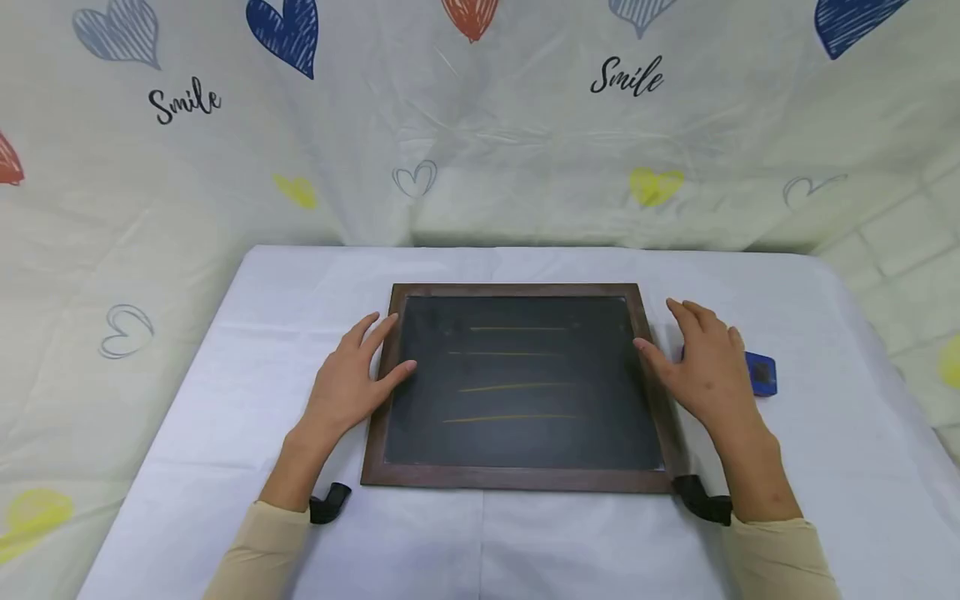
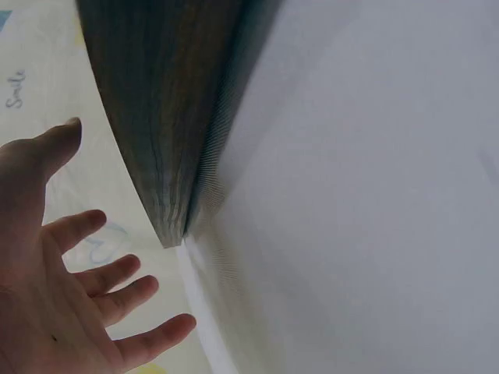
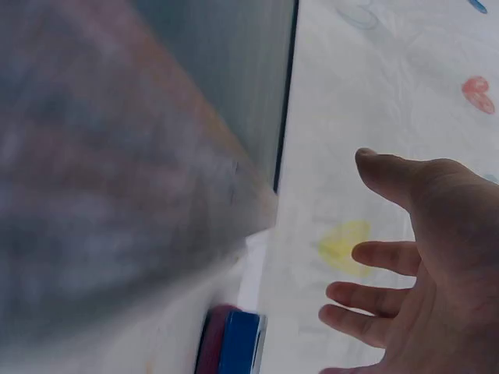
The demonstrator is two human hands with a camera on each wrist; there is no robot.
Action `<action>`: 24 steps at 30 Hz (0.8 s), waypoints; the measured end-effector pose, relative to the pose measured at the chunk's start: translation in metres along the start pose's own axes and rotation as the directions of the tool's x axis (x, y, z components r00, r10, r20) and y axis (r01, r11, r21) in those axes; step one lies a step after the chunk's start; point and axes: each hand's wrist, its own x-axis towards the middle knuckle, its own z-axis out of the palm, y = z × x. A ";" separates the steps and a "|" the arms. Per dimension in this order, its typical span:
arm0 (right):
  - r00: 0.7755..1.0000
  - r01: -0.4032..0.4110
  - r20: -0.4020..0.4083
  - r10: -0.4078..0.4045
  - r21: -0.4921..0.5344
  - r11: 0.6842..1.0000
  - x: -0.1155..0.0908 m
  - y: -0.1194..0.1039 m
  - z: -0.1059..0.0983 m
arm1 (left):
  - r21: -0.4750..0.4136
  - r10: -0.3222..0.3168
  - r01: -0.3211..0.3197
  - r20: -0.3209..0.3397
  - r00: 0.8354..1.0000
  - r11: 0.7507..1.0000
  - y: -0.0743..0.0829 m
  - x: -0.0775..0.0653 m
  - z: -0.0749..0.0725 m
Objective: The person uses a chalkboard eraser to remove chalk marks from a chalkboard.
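Observation:
A small chalkboard [image 1: 517,367] in a brown wooden frame lies on the white cloth. Four-sided and dark, its face carries several thin yellowish horizontal lines. Beside its left edge is my left hand [image 1: 348,375], fingers spread, thumb over the frame in the head view. The left wrist view shows this hand [image 2: 62,265] apart from the frame's side [image 2: 168,117]. By the right edge, my right hand [image 1: 705,371] has its fingers extended and holds nothing. Partly hidden behind it lies a blue block [image 1: 762,374], which shows a dark reddish layer in the right wrist view.
White cloth [image 1: 195,417] covers the table. Behind it hangs a pale sheet [image 1: 517,158] printed with hearts and "Smile". A black curved piece [image 1: 330,503] shows at the left wrist and another black piece [image 1: 702,502] at the right wrist, close to the board's lower right corner.

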 end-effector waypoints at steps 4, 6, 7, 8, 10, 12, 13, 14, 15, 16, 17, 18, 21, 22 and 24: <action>1.000 -0.005 -0.010 0.005 0.016 1.000 -0.002 0.010 -0.003 | -0.068 -0.030 0.032 0.027 0.999 0.997 -0.005 0.000 0.002; 1.000 -0.030 0.006 0.030 0.019 0.999 -0.004 0.014 -0.006 | -0.093 -0.036 0.039 0.033 0.999 0.995 -0.006 0.000 0.003; 0.999 -0.045 0.017 0.045 0.020 0.999 -0.005 0.017 -0.007 | -0.105 -0.037 0.040 0.035 0.999 0.994 -0.006 0.000 0.003; 0.998 -0.057 0.027 0.056 0.023 0.998 -0.005 0.019 -0.009 | -0.114 -0.035 0.039 0.035 0.999 0.993 -0.007 0.000 0.003; 0.996 -0.078 0.046 0.077 0.032 0.996 -0.007 0.023 -0.011 | -0.126 -0.030 0.033 0.032 0.999 0.991 -0.007 0.001 0.003; 0.994 -0.093 0.059 0.090 0.042 0.995 -0.008 0.029 -0.014 | -0.134 -0.028 0.032 0.032 0.999 0.990 -0.008 0.001 0.002; 0.994 -0.095 0.062 0.092 0.046 0.994 -0.008 0.032 -0.015 | -0.136 -0.027 0.031 0.033 0.999 0.990 -0.008 0.001 0.001; 0.994 -0.096 0.062 0.093 0.047 0.994 -0.009 0.035 -0.017 | -0.137 -0.027 0.032 0.035 0.999 0.990 -0.008 0.002 0.000; 0.994 -0.096 0.062 0.093 0.043 0.994 -0.009 0.038 -0.018 | -0.139 -0.028 0.033 0.039 0.999 0.990 -0.008 0.002 0.000; 0.994 -0.095 0.062 0.093 0.035 0.995 -0.010 0.041 -0.019 | -0.142 -0.030 0.036 0.046 0.998 0.989 -0.009 0.002 -0.001; 0.994 -0.092 0.059 0.090 0.025 0.995 -0.011 0.045 -0.021 | -0.145 -0.031 0.039 0.052 0.998 0.989 -0.009 0.002 -0.001; 0.995 -0.087 0.057 0.086 0.014 0.996 -0.012 0.049 -0.022 | -0.150 -0.033 0.042 0.059 0.998 0.988 -0.010 0.002 -0.001; 0.994 -0.077 0.069 0.079 -0.028 0.997 -0.013 0.060 -0.025 | -0.163 -0.042 0.053 0.072 0.996 0.985 -0.012 0.001 0.000; 0.994 -0.076 0.077 0.079 -0.040 0.996 -0.014 0.063 -0.025 | -0.167 -0.045 0.057 0.075 0.996 0.984 -0.012 0.001 0.000; 0.991 -0.081 0.104 0.087 -0.060 0.995 -0.014 0.069 -0.027 | -0.171 -0.049 0.061 0.075 0.996 0.983 -0.013 0.001 0.000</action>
